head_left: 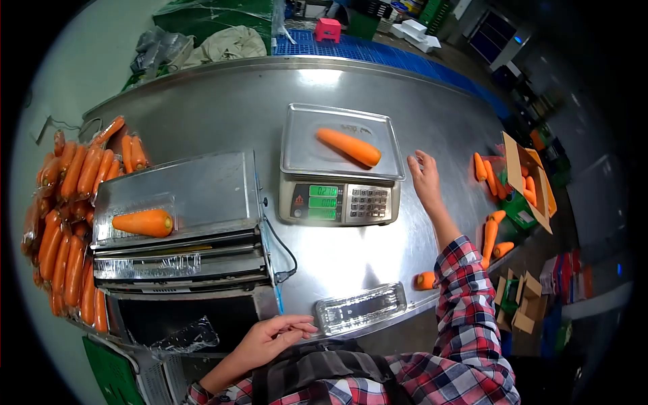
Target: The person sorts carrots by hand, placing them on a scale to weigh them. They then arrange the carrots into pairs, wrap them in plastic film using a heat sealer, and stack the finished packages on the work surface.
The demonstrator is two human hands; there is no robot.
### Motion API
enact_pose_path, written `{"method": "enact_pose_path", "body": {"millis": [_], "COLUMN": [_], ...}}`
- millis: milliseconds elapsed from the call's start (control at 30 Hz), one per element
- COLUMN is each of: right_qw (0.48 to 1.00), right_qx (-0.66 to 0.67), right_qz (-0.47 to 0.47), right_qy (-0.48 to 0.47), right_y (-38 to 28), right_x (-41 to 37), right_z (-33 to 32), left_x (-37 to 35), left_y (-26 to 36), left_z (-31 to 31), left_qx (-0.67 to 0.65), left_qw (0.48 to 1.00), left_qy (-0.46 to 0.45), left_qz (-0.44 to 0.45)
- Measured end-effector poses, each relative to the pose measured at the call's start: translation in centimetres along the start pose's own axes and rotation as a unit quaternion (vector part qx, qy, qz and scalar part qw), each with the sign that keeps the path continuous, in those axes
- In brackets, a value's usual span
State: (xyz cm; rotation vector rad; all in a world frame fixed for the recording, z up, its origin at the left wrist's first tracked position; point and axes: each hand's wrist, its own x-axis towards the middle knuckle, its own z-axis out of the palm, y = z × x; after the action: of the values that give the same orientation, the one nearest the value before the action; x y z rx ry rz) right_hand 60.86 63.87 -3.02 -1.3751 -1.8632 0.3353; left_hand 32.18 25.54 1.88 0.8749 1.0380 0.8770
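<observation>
A digital scale (341, 202) stands in the middle of the steel table, with one large carrot (349, 147) lying across its pan (304, 162). My right hand (424, 179) is just right of the pan, fingers slightly bent and apart, holding nothing. At the table's front edge, my left hand (275, 336) has its fingers loosely stretched out, with nothing seen in them. Beside its fingertips lies a clear plastic tray (361, 309). On the wrapping machine (182, 182) to the left, another carrot (143, 223) rests in a clear tray.
Many wrapped carrots (67, 236) are piled at the left end of the steel table (223, 101). Loose carrots (491, 236) lie on the right near a cardboard box (526, 179). A cable (290, 256) loops beside the wrapping machine. Crumpled film (189, 337) hangs at its front.
</observation>
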Motion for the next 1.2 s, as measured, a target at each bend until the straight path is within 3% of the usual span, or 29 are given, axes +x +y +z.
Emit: {"method": "enact_pose_path", "body": {"millis": [200, 300, 400, 433, 500, 567, 633, 700, 733, 833, 900, 967, 1033, 1067, 1100, 1167, 1200], "right_qw": [0.995, 0.983, 0.977, 0.95, 0.931, 0.887, 0.899, 0.946, 0.922, 0.857, 0.814, 0.763, 0.705, 0.701, 0.698, 0.754, 0.756], "right_qx": [-0.093, -0.139, -0.156, -0.245, -0.316, -0.421, -0.39, -0.082, 0.083, 0.378, 0.441, 0.511, 0.547, 0.536, 0.525, 0.47, 0.469], "right_qz": [-0.019, -0.118, -0.058, -0.106, -0.059, -0.083, -0.048, 0.128, 0.208, 0.15, 0.126, 0.098, 0.125, 0.122, 0.122, 0.085, 0.09], "right_qy": [-0.011, -0.036, -0.135, -0.163, -0.174, -0.167, -0.193, -0.286, -0.316, -0.316, -0.355, -0.383, -0.434, -0.454, -0.471, -0.451, -0.447], "right_y": [-0.2, -2.2, -5.1, -5.0, -6.3, -7.0, -7.2, -4.6, -5.0, -11.6, -17.2, -21.2, -24.4, -26.3, -28.4, -32.1, -34.7], "right_x": [-0.5, 2.3, 4.5, 5.4, 6.8, 7.2, 7.7, 8.1, 7.8, 1.7, -2.4, -5.7, -7.9, -8.8, -9.7, -12.7, -14.8], "right_z": [4.0, 7.2, 10.0, 11.0, 11.6, 11.5, 11.4, 11.6, 11.5, 9.3, 7.8, 7.3, 7.3, 7.1, 7.2, 9.5, 10.5], "left_x": [-2.1, -2.5, -3.0, -3.2, -3.4, -3.4, -3.1, -2.9, -2.7, -1.9, -1.4, -1.3, -2.2, -3.8, -4.9, -6.5, -6.9], "left_y": [1.6, 0.5, 0.3, 0.2, -0.5, -1.5, -2.3, -2.1, -1.8, -0.3, 1.2, 2.7, 4.2, 5.1, 5.9, 6.4, 6.4], "left_z": [-4.1, -4.6, -4.6, -4.7, -4.7, -4.6, -4.3, -4.6, -4.6, -5.3, -6.1, -7.5, -10.3, -11.0, -11.6, -12.5, -12.9], "left_qx": [0.001, -0.017, -0.026, -0.012, -0.021, -0.005, -0.003, 0.002, 0.008, 0.063, 0.228, 0.402, 0.444, 0.39, 0.196, 0.168, 0.269], "left_qw": [0.998, 1.0, 0.999, 0.999, 0.997, 0.994, 0.992, 0.992, 0.991, 0.983, 0.924, 0.816, 0.758, 0.804, 0.9, 0.908, 0.873], "left_qy": [-0.055, -0.025, 0.031, 0.038, 0.078, 0.103, 0.122, 0.121, 0.129, 0.163, 0.235, 0.295, 0.317, 0.319, 0.289, 0.299, 0.309], "left_qz": [-0.02, -0.001, 0.003, -0.006, 0.009, 0.036, 0.038, 0.044, 0.037, 0.057, 0.196, 0.291, 0.357, 0.316, 0.259, 0.242, 0.263]}}
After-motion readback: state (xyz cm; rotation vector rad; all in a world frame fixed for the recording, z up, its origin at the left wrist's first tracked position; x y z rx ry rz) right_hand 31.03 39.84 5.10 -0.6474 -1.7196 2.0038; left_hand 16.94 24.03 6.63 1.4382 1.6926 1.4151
